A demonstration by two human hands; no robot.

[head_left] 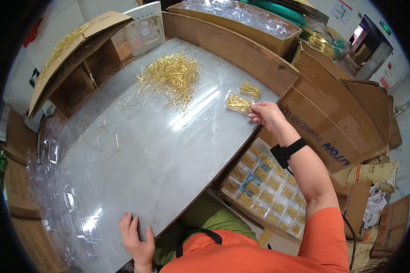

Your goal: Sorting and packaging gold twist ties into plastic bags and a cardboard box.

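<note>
My right hand [265, 113] pinches the near end of a small clear plastic box [238, 103] filled with thin gold-coloured strips, at the table's right end. Just beyond it lies a second filled box [250, 90], which the hand does not hold. My left hand [138, 239] rests on the grey tabletop [155, 168] near its front edge, fingers stretched out and holding nothing. A loose heap of the same gold strips [173, 79] is piled toward the back of the table. Whether the held box touches the tabletop, I cannot tell.
Below the table's right edge stands a carton [264, 186] with rows of gold-filled boxes. Many clear plastic boxes [73, 204] crowd the left side. A wooden board [232, 48] borders the back, near a white fan [145, 29] and a wooden shelf [77, 86]. Stray strips dot the tabletop.
</note>
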